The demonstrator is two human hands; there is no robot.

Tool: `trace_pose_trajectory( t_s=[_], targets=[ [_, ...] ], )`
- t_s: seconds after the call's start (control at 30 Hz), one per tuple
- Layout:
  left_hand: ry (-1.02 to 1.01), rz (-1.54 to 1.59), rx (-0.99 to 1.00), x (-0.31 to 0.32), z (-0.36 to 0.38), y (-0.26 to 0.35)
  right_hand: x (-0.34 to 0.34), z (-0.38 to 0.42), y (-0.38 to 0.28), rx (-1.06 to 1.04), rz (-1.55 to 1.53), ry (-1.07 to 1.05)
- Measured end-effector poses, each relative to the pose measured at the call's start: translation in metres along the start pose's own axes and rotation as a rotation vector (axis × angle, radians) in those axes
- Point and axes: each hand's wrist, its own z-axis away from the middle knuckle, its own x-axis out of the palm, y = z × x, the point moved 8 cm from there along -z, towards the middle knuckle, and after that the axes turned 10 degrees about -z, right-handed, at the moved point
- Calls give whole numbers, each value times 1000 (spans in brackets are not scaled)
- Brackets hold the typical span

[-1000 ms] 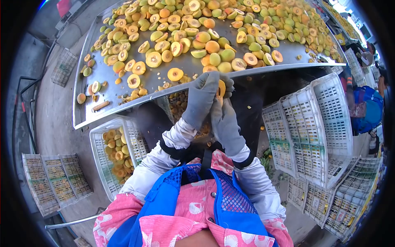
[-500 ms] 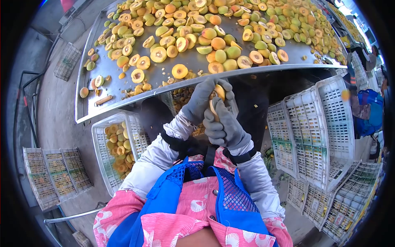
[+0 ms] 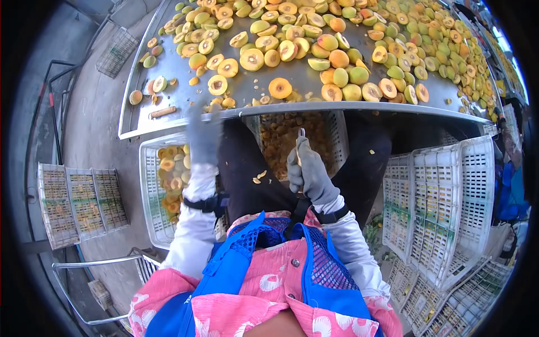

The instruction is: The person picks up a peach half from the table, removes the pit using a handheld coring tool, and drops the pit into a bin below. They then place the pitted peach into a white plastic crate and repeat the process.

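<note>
My left hand (image 3: 203, 135), in a grey glove, is smeared by motion at the table's front edge, above the crate of fruit halves; its fingers do not show clearly. Over my lap, my right hand (image 3: 313, 173), gloved too, is closed around a small hand tool with a rounded metal tip (image 3: 302, 133) poking up past the fingers. Its handle is mostly hidden in the fist. Cut halves of yellow-green peach-like fruit (image 3: 279, 88) lie on the metal table (image 3: 247, 84) beyond my hands. Between my knees, a crate (image 3: 340, 135) holds brownish fruit scraps.
At my left stands a white crate (image 3: 150, 196) with fruit halves. Stacked white crates (image 3: 438, 196) rise at the right, and another crate group (image 3: 84, 202) is at the far left. A short brown stick (image 3: 163, 112) lies on the table's left corner. A metal chair frame (image 3: 73, 264) is behind me.
My hands were together on a piece of fruit. My left hand has swung left toward the crate, while my right stays over my lap with the tool. The view has shifted.
</note>
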Motion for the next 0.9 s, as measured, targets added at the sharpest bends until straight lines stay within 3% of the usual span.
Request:
trace_pose_trajectory(
  t_s=[0.03, 0.07, 0.1, 0.13, 0.17, 0.23, 0.3, 0.4, 0.43, 0.5, 0.63, 0.7, 0.77, 0.83, 0.9],
  targets=[
    [-308, 246, -68, 37, 0, 24, -1, 2, -4, -8, 2, 1],
    [-216, 141, 292, 67, -13, 52, -9, 6, -10, -50, 18, 70],
    [-242, 61, 302, 89, -15, 78, -21, 12, -14, -89, 31, 143],
    [-263, -262, 330, 111, -23, 101, -34, 16, -17, -161, 35, 173],
    [-271, -256, 338, 127, -32, 106, -47, 21, -17, -161, 13, 245],
    [-759, -524, 292, 179, -25, 98, -63, 27, -17, -150, -55, 299],
    [-694, -470, 347, 174, -22, 103, -61, 24, -21, -185, -32, 293],
    [-596, 40, -82, 154, -19, 73, -31, 13, -35, -233, 88, 226],
    [-594, 30, -103, 143, -9, 70, -13, 11, -41, -259, 174, 181],
    [-802, 1126, -443, 126, 25, 97, 7, 4, -41, -226, 208, 158],
    [-923, 1295, -459, 100, 56, 127, 25, -1, -48, -380, 436, 127],
    [-1032, 1481, -471, 97, 65, 140, 23, 6, -56, -576, 522, 212],
    [-1005, 1463, -404, 93, 70, 144, 28, 15, -59, -695, 572, 218],
    [-861, 1162, -62, 78, 64, 153, 33, 25, -63, -816, 627, 228],
    [-851, 1221, -125, 78, 68, 161, 37, 35, -68, -939, 694, 244]
  ],
)
